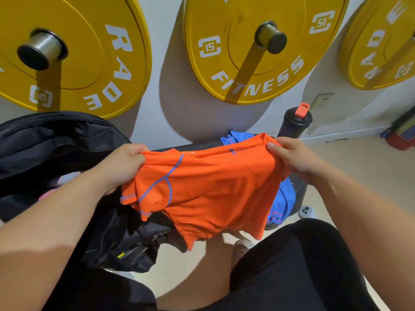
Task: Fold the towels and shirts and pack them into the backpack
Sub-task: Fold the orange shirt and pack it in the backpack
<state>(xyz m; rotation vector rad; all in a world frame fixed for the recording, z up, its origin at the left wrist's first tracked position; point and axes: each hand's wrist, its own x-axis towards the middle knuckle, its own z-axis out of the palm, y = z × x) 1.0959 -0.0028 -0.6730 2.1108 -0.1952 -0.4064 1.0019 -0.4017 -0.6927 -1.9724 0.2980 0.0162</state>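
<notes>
**Orange shirt stretched between both hands**

The orange shirt (202, 187) hangs in the air between the two hands, its top edge pulled taut and the rest drooping down over the table edge. The left hand (121, 167) has its fingers curled round the shirt's left corner; the right hand (294, 160) pinches the right corner under the thumb. The black backpack (56, 153) lies just left of the left hand. A blue shirt (283, 203) sits behind the orange one.
</notes>
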